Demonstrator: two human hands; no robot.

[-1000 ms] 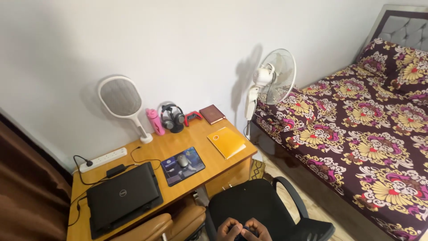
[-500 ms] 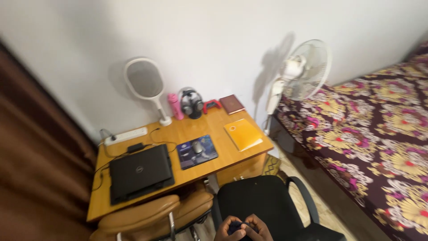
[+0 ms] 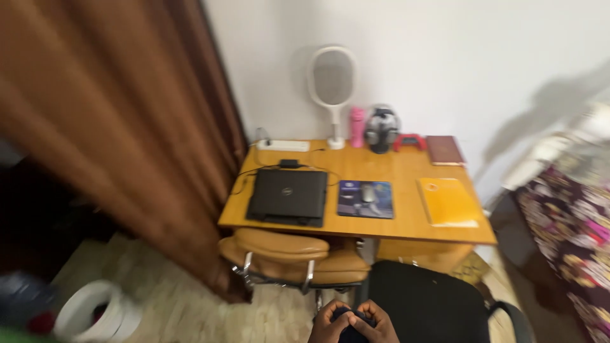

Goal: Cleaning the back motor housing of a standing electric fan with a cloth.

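At the bottom edge, my left hand (image 3: 329, 324) and my right hand (image 3: 375, 324) are pressed together around a small dark blue object (image 3: 349, 329), mostly hidden by my fingers. They hover over the seat of a black office chair (image 3: 426, 305). Ahead stands a wooden desk (image 3: 394, 222) with a closed black laptop (image 3: 288, 195), a blue mouse pad with a mouse (image 3: 365, 198) and an orange folder (image 3: 447, 201).
A tan padded chair (image 3: 289, 254) is tucked under the desk. At the desk's back stand a white racket-shaped swatter (image 3: 333, 89), pink bottle (image 3: 358, 126), headphones (image 3: 381, 127), red controller (image 3: 410, 141), brown book (image 3: 444, 150), power strip (image 3: 283, 145). Brown curtain (image 3: 114, 127) left, white bin (image 3: 95, 311) bottom left, patterned bed (image 3: 572, 216) right.
The view has swung to the left: the bed and fan have slid out to the right edge, while the curtain and a white bin came in. My hands stay clasped together.
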